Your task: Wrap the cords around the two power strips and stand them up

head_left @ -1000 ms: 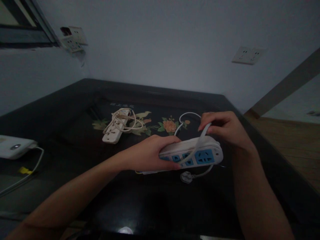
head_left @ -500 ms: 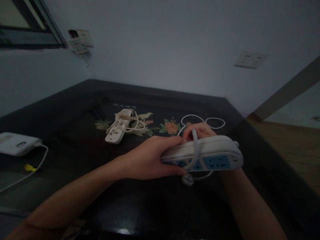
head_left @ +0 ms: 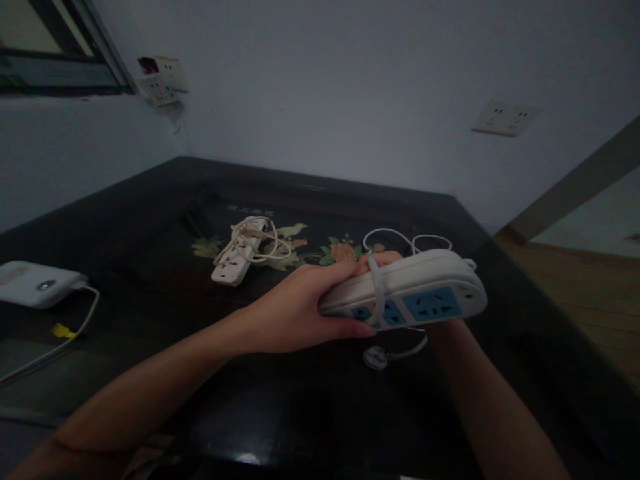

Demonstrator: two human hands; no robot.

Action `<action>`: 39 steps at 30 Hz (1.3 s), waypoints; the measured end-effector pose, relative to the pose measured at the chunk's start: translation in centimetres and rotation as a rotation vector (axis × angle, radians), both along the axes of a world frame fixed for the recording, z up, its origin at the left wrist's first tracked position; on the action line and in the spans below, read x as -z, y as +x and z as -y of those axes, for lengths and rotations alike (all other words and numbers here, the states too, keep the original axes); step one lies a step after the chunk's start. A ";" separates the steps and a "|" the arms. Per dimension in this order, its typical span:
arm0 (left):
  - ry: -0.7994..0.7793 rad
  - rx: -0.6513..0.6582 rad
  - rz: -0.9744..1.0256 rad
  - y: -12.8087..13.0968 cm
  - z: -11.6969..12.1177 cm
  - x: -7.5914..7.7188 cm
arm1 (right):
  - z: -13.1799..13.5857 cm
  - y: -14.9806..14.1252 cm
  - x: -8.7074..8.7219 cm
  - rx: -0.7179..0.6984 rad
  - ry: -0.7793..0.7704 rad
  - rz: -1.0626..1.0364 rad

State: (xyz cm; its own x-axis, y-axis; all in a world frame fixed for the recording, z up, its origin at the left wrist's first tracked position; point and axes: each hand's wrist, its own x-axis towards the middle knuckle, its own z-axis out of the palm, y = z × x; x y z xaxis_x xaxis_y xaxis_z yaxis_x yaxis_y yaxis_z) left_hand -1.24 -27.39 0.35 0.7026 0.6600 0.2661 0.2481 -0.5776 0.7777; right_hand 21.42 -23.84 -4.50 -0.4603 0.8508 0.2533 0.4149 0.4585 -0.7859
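- Blue-socketed power strip (head_left: 434, 304): gripped in the left hand (head_left: 305, 308), toward the counter's (head_left: 310, 407) right edge, cord (head_left: 378, 290) looped over it.
- Right hand (head_left: 384, 259): mostly hidden behind; cannot tell its grip.

Near power strip (head_left: 430, 273): white, blue socket panels (head_left: 434, 304), white cord (head_left: 378, 287). Far power strip (head_left: 233, 265): cream. Table (head_left: 300, 413): black, printed orange flower (head_left: 343, 253), green leaves (head_left: 327, 259), pale lettering (head_left: 250, 211). Box (head_left: 35, 283): white. Tag (head_left: 63, 331): yellow. Wall (head_left: 325, 100): grey. Floor (head_left: 575, 287): brown.
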 end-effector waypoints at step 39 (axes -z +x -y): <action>-0.710 -0.424 0.710 -4.8 -8.5 1.1 | -2.2 2.4 -0.2 0.399 0.051 0.520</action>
State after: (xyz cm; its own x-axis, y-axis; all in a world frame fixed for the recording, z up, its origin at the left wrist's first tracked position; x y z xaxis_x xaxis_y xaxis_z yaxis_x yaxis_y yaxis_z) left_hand -6.07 -18.86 -0.76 0.2179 0.9758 -0.0165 -0.3163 0.0866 0.9447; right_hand 23.84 -21.66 -4.34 -0.1853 0.9744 0.1277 0.8809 0.2223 -0.4179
